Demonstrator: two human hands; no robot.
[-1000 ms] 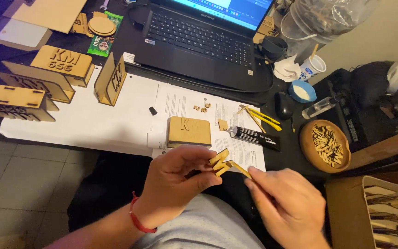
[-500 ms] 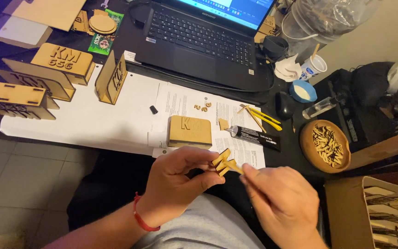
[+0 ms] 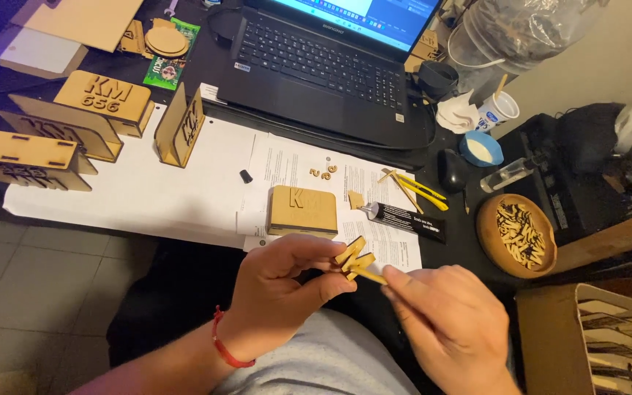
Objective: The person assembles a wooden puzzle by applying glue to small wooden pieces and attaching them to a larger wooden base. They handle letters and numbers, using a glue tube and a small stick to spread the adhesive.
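1. Since the earlier frames, both hands have barely shifted; the right hand (image 3: 451, 322) has drawn its fingertips closer to the left, and the wooden letter (image 3: 354, 258) sits slightly more upright.
2. Left hand (image 3: 279, 292), a red band (image 3: 224, 347) on its wrist, pinches the one letter between thumb and fingers, above the lap and just short of the desk edge.
3. Right hand grasps one thin stick (image 3: 369, 274) by its fingertips; the stick's end touches the letter.
4. One wooden block (image 3: 303, 210) lies on the papers (image 3: 184, 190), just beyond the hands.
5. One black glue tube (image 3: 406, 218) lies right of the block; one yellow knife (image 3: 422, 192) lies behind it.
6. Three small cut letters (image 3: 322, 172) rest on the papers near the laptop (image 3: 330, 66).
7. One round wooden bowl (image 3: 516, 235) of small wooden pieces sits at the right; whether they are loose letters I cannot tell.
8. Four larger wooden plaques (image 3: 104, 102) stand or lie at the left.
9. One blue cup (image 3: 480, 148) and one black mouse (image 3: 453, 170) sit between laptop and bowl.
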